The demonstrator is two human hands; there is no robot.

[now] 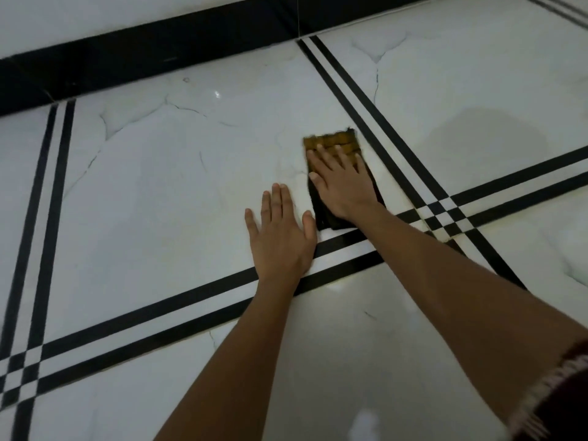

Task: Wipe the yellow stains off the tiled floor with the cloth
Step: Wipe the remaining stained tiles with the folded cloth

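The right hand (342, 186) lies flat on a dark folded cloth with a mustard-yellow stained far end (331, 141). Its fingers (322, 157) are straight and spread, pressing the cloth down rather than gripping it. The cloth sits on the glossy white marble-patterned tiled floor (152, 186), just beside the left hand (280, 237), at about one o'clock from it. The left hand rests palm-down on bare tile with straight fingers and holds nothing; it looks like a brace for the body's weight.

A faint yellowish smear (291, 175) shows on the tile at nine o'clock of the cloth. It is pale and its edges are hard to make out. Paired black inlay stripes (178, 300) cross under both wrists.

The step in hand appears to be the wiping stroke itself. It would go best with even pressure through the whole palm, so the cloth neither bunches nor slides out from under the hand. The cloth should travel toward nine o'clock across the smear in overlapping passes. Its far end looks loaded with yellow, so leading with the darker part, or refolding, would likely avoid spreading the stain. On tile this glossy, a firmly planted left hand should steady each push.
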